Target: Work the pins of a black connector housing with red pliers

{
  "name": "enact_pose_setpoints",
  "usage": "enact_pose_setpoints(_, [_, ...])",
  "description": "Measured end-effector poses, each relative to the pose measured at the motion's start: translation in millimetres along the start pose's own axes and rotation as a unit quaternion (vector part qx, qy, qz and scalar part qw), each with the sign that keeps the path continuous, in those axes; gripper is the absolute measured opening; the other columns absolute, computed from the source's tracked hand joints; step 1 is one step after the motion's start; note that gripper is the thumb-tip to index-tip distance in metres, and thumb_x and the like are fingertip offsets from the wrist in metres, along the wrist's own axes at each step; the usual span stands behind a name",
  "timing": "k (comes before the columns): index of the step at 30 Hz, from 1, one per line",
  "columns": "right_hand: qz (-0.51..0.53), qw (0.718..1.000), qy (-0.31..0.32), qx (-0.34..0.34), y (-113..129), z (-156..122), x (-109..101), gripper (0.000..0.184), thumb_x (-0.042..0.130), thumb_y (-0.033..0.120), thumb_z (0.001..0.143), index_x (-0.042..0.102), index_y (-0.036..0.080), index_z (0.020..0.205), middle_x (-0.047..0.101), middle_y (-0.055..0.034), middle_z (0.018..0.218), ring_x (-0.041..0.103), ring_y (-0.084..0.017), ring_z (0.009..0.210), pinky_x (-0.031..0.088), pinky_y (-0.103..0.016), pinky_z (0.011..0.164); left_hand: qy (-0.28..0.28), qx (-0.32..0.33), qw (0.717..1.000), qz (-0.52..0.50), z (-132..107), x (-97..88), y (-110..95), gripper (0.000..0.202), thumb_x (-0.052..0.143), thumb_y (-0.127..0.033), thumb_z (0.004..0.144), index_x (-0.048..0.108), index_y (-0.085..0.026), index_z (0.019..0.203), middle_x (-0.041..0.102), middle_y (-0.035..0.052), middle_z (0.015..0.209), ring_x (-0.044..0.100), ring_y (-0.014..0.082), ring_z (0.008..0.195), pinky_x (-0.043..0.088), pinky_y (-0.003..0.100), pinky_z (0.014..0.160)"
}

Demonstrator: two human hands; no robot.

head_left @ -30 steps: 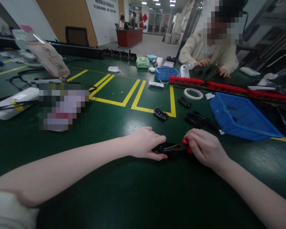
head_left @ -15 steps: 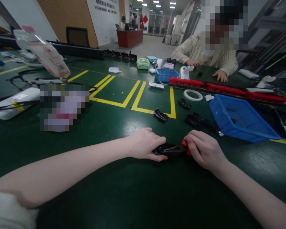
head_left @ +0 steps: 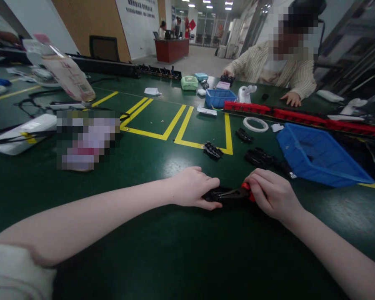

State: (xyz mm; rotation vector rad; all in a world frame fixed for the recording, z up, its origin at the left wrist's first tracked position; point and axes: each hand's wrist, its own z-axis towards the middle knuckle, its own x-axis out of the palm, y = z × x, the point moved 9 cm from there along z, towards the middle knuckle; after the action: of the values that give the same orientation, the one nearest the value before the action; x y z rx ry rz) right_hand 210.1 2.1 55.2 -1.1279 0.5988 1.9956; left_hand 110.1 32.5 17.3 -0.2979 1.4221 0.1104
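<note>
My left hand (head_left: 192,187) is closed around a black plastic part (head_left: 211,195) just above the green table, thumb and fingers on either side of it. From the right, my right hand (head_left: 273,193) grips the red handles (head_left: 247,192) of a pair of pliers. Their dark jaws point left and reach to the black part. Whether the jaws are clamped on it I cannot tell. Beyond my hands lie a similar black part (head_left: 213,150), a smaller black piece (head_left: 244,135) and a longer black piece (head_left: 260,158).
A large blue bin (head_left: 325,156) sits to the right, beside a white ring (head_left: 255,124). Behind it runs a red strip (head_left: 296,117). At left are a phone (head_left: 90,143), a white box (head_left: 26,133) and a bottle (head_left: 67,75). A co-worker (head_left: 268,66) sits across the table.
My hands keep their hold on the black part and the pliers. The view has shifted slightly. Across the table, one of the co-worker's hands has moved to a black object at the back.
</note>
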Motion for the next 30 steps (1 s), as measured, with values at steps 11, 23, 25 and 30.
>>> enact_pose_setpoints(11, [0.013,1.0,-0.011,0.006,5.3,0.9,-0.4,0.017,0.041,0.012,0.087,0.053,0.016,0.075,0.056,-0.0048,0.069,0.049,-0.013,0.06,0.041,-0.027,0.053,0.007,-0.002,1.0,-0.008,0.6,0.1,0.5,0.036,0.053,-0.053,0.085,0.05,-0.017,0.084,0.064,-0.0012,0.072,0.056,0.0147,0.057,0.039,0.029,0.063])
enact_pose_setpoints(23, [-0.012,1.0,-0.005,0.005,-1.3,-0.6,-0.8,0.019,0.041,0.015,0.088,0.053,0.018,0.073,0.056,-0.0036,0.069,0.049,-0.012,0.059,0.041,-0.027,0.054,0.0,0.004,1.0,-0.022,0.0,-2.2,0.0,0.036,0.051,-0.053,0.087,0.051,-0.017,0.082,0.062,-0.0016,0.068,0.054,0.014,0.054,0.039,0.029,0.064])
enact_pose_setpoints(25, [-0.01,1.0,-0.001,0.007,-1.8,-0.9,0.7,0.019,0.041,0.015,0.088,0.053,0.017,0.073,0.056,-0.004,0.07,0.049,-0.012,0.06,0.041,-0.027,0.055,-0.001,0.005,1.0,-0.022,0.0,-2.1,-0.6,0.036,0.051,-0.053,0.087,0.051,-0.017,0.083,0.062,-0.0016,0.068,0.054,0.0143,0.054,0.039,0.029,0.063])
enact_pose_setpoints(30, [-0.012,1.0,-0.004,0.008,-0.5,0.4,1.4,0.02,0.04,0.015,0.088,0.054,0.018,0.073,0.056,-0.0038,0.069,0.048,-0.013,0.059,0.04,-0.027,0.054,-0.005,0.007,1.0,-0.013,0.1,-2.4,-1.1,0.037,0.051,-0.054,0.086,0.051,-0.017,0.083,0.063,-0.0013,0.069,0.055,0.0147,0.055,0.039,0.029,0.063])
